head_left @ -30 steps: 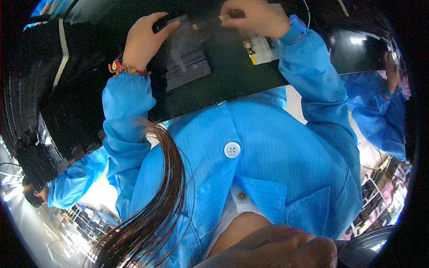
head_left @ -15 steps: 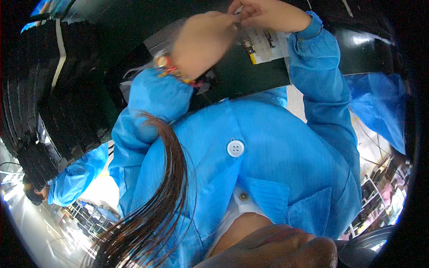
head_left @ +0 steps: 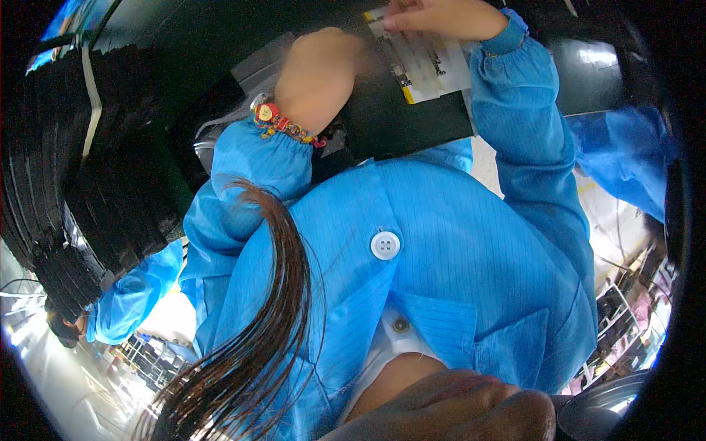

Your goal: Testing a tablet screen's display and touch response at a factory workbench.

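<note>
My left hand (head_left: 316,73), with a beaded bracelet at the wrist, is over the dark green table top (head_left: 375,121). Its fingers are smeared by motion and turned away, so what they hold cannot be told. Beside it lies grey, see-through plastic (head_left: 254,70). At the top of the view my right hand (head_left: 445,18) has its fingers drawn together over the far end of a white label sheet (head_left: 430,70) with yellow corners and blurred black print. Whatever those fingertips pinch is too small to make out.
A tall stack of thin black pieces (head_left: 118,140) with a pale strap (head_left: 94,99) stands at the left. Behind it a person in a blue sleeve (head_left: 140,294) is partly visible. Blue cloth (head_left: 621,158) hangs at the right, near shelving (head_left: 618,316).
My hands were together at the top; now they are apart. The left hand has moved left and the right slightly up, uncovering more of the label sheet.
</note>
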Motion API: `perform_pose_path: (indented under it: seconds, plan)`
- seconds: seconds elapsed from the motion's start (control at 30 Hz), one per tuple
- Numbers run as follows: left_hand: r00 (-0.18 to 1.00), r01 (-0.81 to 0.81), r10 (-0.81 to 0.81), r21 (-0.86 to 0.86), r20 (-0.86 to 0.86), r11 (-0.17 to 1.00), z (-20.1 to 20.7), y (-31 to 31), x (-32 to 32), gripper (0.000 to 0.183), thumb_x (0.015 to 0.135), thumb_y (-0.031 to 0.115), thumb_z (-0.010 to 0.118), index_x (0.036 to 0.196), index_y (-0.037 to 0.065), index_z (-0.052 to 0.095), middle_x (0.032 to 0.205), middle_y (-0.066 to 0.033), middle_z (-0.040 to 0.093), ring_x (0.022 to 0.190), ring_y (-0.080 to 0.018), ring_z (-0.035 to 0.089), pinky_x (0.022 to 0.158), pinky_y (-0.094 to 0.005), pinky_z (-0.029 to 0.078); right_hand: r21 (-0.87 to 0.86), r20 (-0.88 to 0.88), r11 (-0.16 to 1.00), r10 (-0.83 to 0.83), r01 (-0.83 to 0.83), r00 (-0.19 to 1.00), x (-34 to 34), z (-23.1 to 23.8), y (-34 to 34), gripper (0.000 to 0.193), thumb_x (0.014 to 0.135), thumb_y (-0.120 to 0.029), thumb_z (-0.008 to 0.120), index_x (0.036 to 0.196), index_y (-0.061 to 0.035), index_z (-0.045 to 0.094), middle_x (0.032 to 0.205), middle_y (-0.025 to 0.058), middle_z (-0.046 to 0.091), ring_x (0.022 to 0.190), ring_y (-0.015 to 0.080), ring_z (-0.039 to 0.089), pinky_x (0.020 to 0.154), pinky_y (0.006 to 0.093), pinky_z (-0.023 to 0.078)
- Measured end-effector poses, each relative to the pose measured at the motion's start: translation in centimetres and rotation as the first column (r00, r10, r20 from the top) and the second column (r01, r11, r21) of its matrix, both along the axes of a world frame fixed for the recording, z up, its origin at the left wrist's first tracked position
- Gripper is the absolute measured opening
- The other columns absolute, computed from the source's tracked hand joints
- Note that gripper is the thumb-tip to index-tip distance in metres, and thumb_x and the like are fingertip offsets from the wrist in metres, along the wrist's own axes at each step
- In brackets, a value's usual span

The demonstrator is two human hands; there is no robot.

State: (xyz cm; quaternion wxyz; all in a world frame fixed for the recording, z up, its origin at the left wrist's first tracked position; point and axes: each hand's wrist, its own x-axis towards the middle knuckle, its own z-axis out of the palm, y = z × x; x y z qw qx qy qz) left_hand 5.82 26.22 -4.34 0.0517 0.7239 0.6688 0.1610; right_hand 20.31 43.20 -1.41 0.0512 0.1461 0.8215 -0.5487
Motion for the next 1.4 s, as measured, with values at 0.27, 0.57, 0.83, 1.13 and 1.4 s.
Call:
perform_pose_path:
  seconds: [0.27,0.57,0.83,1.13,1.4]
  plan:
    - [0.998,0.005,-0.008,-0.038,-0.059,0.999,0.1,0.2,0.4,0.021,0.078,0.018,0.061,0.093,0.003,0.066,0.083,-0.0135,0.061,0.083,-0.0317,0.059,0.071,-0.0397,0.048,0.065,-0.018,0.998,0.012,-0.011,1.000,-0.2,-0.3,-0.1,0.054,0.087,-0.026,0.061,0.126,0.0060,0.042,0.087,0.0080,0.062,0.079,0.0123,0.057,0.069,0.0269,0.047]
    - [0.994,0.025,-0.027,-0.024,-0.104,0.999,-0.3,0.4,0.6,0.020,0.077,0.016,0.060,0.091,0.004,0.067,0.081,-0.0139,0.061,0.081,-0.0318,0.059,0.072,-0.0404,0.048,0.107,0.003,0.993,0.053,-0.053,0.999,-0.3,0.1,0.2,0.048,0.087,-0.027,0.059,0.120,0.0072,0.048,0.083,0.0085,0.062,0.077,0.0129,0.057,0.067,0.0269,0.047]
    - [0.988,0.005,-0.010,-0.034,-0.154,0.999,0.0,0.4,0.9,0.019,0.078,0.018,0.060,0.089,0.004,0.067,0.081,-0.0139,0.061,0.081,-0.0316,0.059,0.071,-0.0410,0.048,0.113,-0.027,0.992,0.051,-0.047,0.998,-0.3,-0.1,0.1,0.045,0.088,-0.026,0.058,0.118,0.0068,0.050,0.089,0.0107,0.063,0.080,0.0147,0.059,0.070,0.0282,0.048]
    - [0.993,0.015,-0.015,0.002,-0.114,1.000,0.1,0.6,1.1,0.019,0.076,0.012,0.058,0.090,0.005,0.067,0.082,-0.0127,0.061,0.081,-0.0307,0.060,0.072,-0.0407,0.048,0.089,-0.028,0.995,0.042,-0.040,0.999,-0.2,-0.2,0.1,0.043,0.088,-0.025,0.058,0.117,0.0056,0.052,0.096,0.0117,0.064,0.087,0.0159,0.060,0.075,0.0285,0.048]
    - [0.996,0.014,-0.012,0.027,-0.088,1.000,-0.2,0.6,1.1,0.018,0.075,0.011,0.058,0.089,0.004,0.067,0.080,-0.0128,0.061,0.079,-0.0308,0.060,0.072,-0.0406,0.048,0.083,-0.031,0.994,0.075,-0.073,0.997,0.0,-0.7,0.3,0.035,0.078,-0.013,0.064,0.109,0.0020,0.058,0.087,0.0080,0.065,0.076,0.0122,0.059,0.067,0.0257,0.048]
